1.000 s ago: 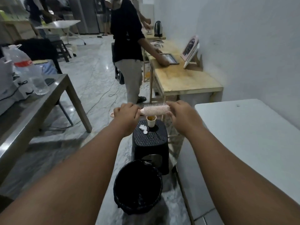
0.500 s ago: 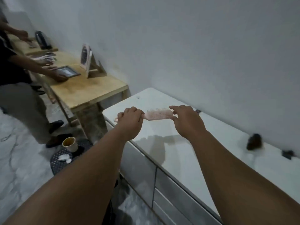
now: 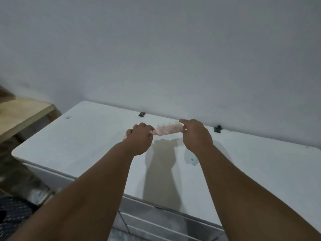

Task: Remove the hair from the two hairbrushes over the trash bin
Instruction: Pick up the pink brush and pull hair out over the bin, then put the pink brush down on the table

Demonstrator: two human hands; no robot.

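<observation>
- A pale pink, flat rectangular plastic hairbrush [image 3: 167,131] is held level in the air above the white, smooth-topped surface [image 3: 86,136], near its back edge by the grey wall.
- Its short, thin bristles point upward; whether hair sits among them cannot be told.
- The left hand [image 3: 139,139] is clenched round the handle, whose tip pokes out past the knuckles.
- The right hand [image 3: 196,136] pinches the far end of the brush head with thumb and forefinger.
- The hands' shadow falls on the surface below.
</observation>
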